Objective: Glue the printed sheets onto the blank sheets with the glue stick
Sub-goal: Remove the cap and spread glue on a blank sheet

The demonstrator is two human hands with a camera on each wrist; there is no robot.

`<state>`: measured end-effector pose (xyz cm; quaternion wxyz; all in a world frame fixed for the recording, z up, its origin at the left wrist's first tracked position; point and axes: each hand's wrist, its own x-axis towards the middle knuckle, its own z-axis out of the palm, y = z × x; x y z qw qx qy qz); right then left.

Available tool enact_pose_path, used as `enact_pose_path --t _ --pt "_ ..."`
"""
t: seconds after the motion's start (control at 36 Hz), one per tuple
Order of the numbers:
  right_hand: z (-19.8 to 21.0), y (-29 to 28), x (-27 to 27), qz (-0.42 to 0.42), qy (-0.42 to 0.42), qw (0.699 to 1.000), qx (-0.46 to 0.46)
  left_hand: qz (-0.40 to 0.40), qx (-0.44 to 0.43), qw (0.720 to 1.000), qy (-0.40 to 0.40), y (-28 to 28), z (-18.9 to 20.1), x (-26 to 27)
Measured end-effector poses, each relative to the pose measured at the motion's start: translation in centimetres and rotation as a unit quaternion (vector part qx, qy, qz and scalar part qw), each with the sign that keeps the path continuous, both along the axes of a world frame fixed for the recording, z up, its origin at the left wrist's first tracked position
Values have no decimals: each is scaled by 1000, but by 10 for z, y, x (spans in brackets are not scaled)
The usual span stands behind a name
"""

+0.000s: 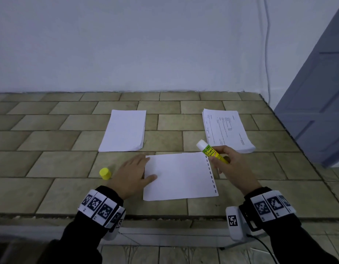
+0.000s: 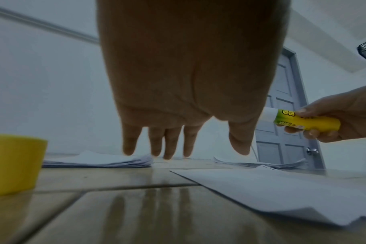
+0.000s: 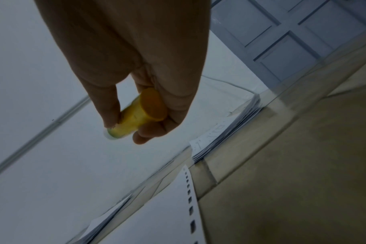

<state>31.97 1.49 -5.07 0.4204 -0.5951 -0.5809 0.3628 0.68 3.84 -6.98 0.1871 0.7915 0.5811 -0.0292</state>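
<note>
Field note, my view from the head camera. I have the glue stick (image 1: 212, 154) pinched in my right hand (image 1: 234, 168), thumb on one side and fingers curled round the yellow barrel; the white glue end points up and away toward the far left, clear of any paper. It hangs above the right edge of the sheet (image 1: 179, 176) that lies nearest me on the table (image 1: 50, 193). That edge carries a row of dark dashes, so I judge this a printed sheet lying face down, ready for glue on its back.

My left hand (image 1: 133, 175) is flat and relaxed, fingers straight. From the head view the fingertips overlap the sheet's left edge, probably to pin it against the drag of the stick; the left wrist view shows the fingers spread over the tiles, and I cannot tell whether they press down.

The cap (image 1: 105, 173) stands on the table just left of that hand, out of the working area.

Far side: blank stack (image 1: 124, 130) centre, printed stack (image 1: 226, 129) right, well apart, so clean and printed paper stay separate.

Both wrists sit low near the front edge, the right one raised slightly.

Glueing has not yet begun, I judge.
</note>
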Motion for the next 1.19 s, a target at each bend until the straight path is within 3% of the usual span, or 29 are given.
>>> enact_pose_path --t 0.14,0.31,0.53,0.72,1.19 --pt "4 2 -7 29 -27 999 6 37 -33 998 47 -13 0 2" --pt "10 1 -15 44 -20 999 4 49 -32 998 -6 -31 -3 6" --pt "5 -3 -39 19 5 1000 -13 39 49 997 35 -25 -33 16" --pt "1 -3 -63 28 36 999 -3 18 104 994 -4 -35 -53 9" --pt "1 35 -138 105 -137 985 8 25 129 990 -56 -35 -54 7"
